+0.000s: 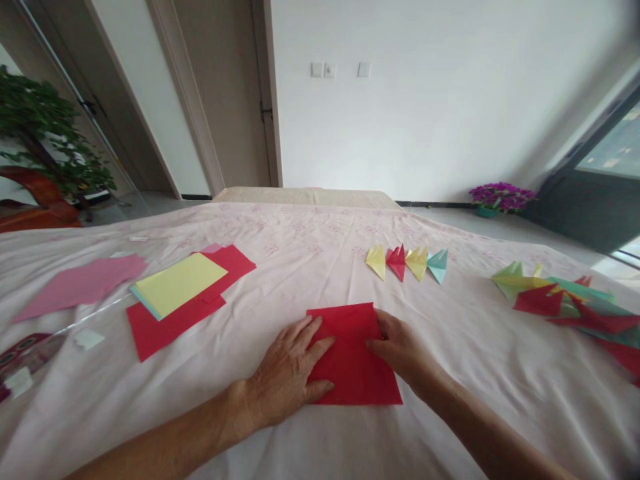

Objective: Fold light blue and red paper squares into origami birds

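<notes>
A red sheet of paper (pixel 353 363) lies on the cloth right in front of me. My left hand (pixel 295 370) rests flat over its left side, fingers spread and pointing across the sheet. At the upper right edge, my right hand (pixel 397 340) pinches the paper, thumb on top and the other fingers behind or under the edge. Beyond the sheet, slightly to the right, stands a row of small folded paper pieces (pixel 417 265) in yellow, red and blue.
Yellow sheets (pixel 183 283) lie on red paper (pixel 170 333) to the left, near pink paper (pixel 80 287). More folded paper pieces (pixel 565 300) are heaped at the right. A wrinkled pale pink cloth (pixel 310 253) covers the surface. A red object (pixel 25 350) lies far left.
</notes>
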Available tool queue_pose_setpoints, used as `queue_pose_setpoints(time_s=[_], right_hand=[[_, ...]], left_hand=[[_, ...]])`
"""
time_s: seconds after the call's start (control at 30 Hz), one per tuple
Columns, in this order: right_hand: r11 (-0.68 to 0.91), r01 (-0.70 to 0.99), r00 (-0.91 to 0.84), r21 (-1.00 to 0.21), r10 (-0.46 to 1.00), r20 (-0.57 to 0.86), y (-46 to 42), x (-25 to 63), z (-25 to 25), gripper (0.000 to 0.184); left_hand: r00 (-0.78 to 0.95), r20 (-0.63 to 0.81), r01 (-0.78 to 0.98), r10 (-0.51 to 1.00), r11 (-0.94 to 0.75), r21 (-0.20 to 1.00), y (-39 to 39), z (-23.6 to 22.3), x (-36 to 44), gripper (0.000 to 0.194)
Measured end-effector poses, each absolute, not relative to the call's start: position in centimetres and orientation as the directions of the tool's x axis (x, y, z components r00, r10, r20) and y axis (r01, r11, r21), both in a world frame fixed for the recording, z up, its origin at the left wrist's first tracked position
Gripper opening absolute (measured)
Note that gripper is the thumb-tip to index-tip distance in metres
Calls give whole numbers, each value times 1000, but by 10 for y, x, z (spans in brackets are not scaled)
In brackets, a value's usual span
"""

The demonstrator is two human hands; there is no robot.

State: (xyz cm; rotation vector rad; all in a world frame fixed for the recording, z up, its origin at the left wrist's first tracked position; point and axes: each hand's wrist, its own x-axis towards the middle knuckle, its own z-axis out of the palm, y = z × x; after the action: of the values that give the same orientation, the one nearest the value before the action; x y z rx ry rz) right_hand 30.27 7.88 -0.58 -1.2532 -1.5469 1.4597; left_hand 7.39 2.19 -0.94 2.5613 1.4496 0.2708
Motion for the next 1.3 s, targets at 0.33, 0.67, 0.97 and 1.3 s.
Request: queue_pose_setpoints(time_s=[0.33,0.67,0.97,1.3], right_hand=[[166,551,-311,-818,950,-16,91,307,-3,28],[596,624,-585,-505,785,202,80,306,-13,53],[767,586,-708,-261,641,296,81,305,-15,56],[824,513,-806,-239,559,196,82,301,-15,68]], left_hand=[[593,125,747,796,-601,284,38,-12,64,56],[438,246,842,865,-490,224,48,-20,59,47],[405,266,866,875,-461,197,56,-22,59,49],[415,266,869,870,-465,168,66,-20,57,44]])
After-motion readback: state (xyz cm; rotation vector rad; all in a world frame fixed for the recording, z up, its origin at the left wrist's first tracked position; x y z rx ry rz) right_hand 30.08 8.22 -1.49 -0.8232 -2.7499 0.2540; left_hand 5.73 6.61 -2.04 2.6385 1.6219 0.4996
